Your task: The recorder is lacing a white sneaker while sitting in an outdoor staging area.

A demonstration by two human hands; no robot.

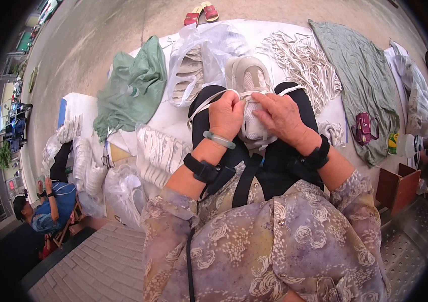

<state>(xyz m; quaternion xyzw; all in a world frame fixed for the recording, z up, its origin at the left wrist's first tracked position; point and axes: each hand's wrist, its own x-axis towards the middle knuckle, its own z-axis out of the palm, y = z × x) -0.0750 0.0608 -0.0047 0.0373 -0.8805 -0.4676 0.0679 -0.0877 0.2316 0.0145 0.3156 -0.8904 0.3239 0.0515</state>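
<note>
A beige-and-white sneaker (pixel 255 75) rests between my knees, with its toe pointing away and its mesh front uppermost. Pale flat shoelace (pixel 205 106) loops out from it past both knees. My left hand (pixel 225 115) is closed in a pinch on the lace at the left side of the shoe's lacing. On the other side, my right hand (pixel 279 117) bends its fingers over the lacing, thumb and forefinger closed on the lace. The fingertips of both hands nearly meet over the shoe and partly cover the eyelets.
Loose laces (pixel 307 70) lie heaped at the far right on a white sheet (pixel 173 118). Bagged shoes (pixel 188 70), a green cloth (pixel 136 83) and rows of pale shoes (pixel 161 148) lie leftward. Another person (pixel 52 206) sits far left. A small maroon bag (pixel 364 128) lies right.
</note>
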